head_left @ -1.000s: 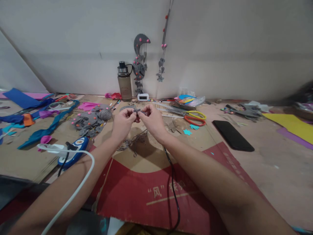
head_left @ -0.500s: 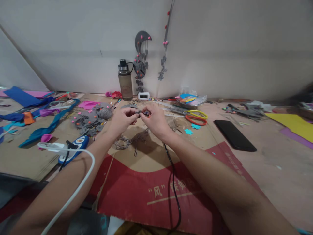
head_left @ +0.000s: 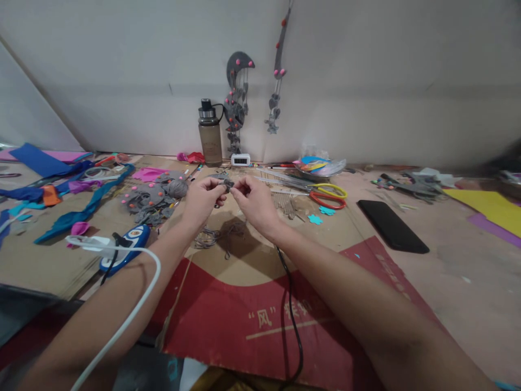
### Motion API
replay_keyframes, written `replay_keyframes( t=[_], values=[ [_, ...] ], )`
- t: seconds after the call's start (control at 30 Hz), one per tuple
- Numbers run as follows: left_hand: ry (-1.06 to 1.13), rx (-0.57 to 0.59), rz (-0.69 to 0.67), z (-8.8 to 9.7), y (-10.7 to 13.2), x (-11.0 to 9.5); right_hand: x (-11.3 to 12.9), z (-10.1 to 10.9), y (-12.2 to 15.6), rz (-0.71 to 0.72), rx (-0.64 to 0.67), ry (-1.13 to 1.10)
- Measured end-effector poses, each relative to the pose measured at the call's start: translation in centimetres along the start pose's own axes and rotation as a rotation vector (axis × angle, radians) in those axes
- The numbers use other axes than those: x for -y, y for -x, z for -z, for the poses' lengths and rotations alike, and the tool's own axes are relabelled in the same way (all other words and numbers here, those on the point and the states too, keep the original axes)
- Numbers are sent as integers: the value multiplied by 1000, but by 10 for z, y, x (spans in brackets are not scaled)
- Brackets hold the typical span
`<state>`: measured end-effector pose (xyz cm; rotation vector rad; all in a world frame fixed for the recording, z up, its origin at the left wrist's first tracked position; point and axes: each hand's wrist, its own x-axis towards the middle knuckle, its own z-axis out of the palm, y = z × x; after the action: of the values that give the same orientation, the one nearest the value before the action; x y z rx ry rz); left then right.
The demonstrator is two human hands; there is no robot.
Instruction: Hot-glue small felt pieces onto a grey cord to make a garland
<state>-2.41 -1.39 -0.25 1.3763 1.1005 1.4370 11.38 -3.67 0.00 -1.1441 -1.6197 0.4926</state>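
Above the cardboard, my left hand (head_left: 204, 200) pinches a small grey felt piece (head_left: 228, 184) between thumb and fingers. My right hand (head_left: 255, 205) meets it from the other side, thumb and fingertips pressed together at the piece's edge; whatever is between them is too small to make out. Below the hands lies a loose tangle of grey cord (head_left: 232, 232). Left of my left hand is a heap of grey felt shapes (head_left: 148, 198) dotted with pink and orange balls, with a ball of grey yarn (head_left: 176, 188) beside it.
Scissors (head_left: 329, 196) with yellow and orange handles lie right of my hands, near teal felt flowers (head_left: 315, 219). A black phone (head_left: 391, 226) is farther right. A bottle (head_left: 210, 138) stands by the wall. A white cable (head_left: 152, 277) crosses my left forearm; a black cable (head_left: 290, 293) crosses the cardboard.
My right hand's fingers have drawn together and shifted slightly, and more of the grey felt piece shows at my left fingertips. The whole view has slid a little to the right.
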Motion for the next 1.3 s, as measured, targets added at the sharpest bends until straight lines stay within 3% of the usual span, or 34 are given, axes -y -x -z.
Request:
replay_keyframes(
  t=[0.2, 0.8, 0.9, 1.0, 1.17, 1.3],
  values=[
    [21, -19, 12, -3, 0, 1, 1, -1, 0, -98, -25, -98],
    [-26, 29, -46, -10, 9, -2, -3, -1, -5, -200, -104, -115],
    [-21, 93, -24, -9, 8, -1, -7, 1, -7, -209, -73, -117],
    [-38, 195, 33, -7, 5, -2, -14, 5, -10, -186, -31, -89],
    [-73, 244, 151, 0, 1, -7, -18, 13, -10, -61, 43, 57],
    [-181, 312, 110, 4, 0, -11, -16, 14, -9, 39, 90, 174]
  ],
)
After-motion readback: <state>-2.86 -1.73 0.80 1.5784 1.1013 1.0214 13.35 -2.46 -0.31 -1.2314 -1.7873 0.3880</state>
